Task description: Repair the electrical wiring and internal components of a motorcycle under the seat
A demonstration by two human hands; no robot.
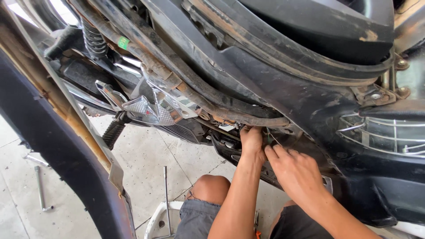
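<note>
**Both hands up under the scooter frame**

My left hand [251, 140] reaches up into the gap below the dirty frame tube [230, 116], fingers tucked out of sight, so can't tell what its grip has. Right hand [295, 173] sits just beside it, grip half curled, fingertips at a thin wire [271, 136] w/ a green bit, steadying it. I crouch low since it's all under the black body panel [310, 84]. Long wrench [166, 199] lies on the floor [141, 163] nearby.
</note>
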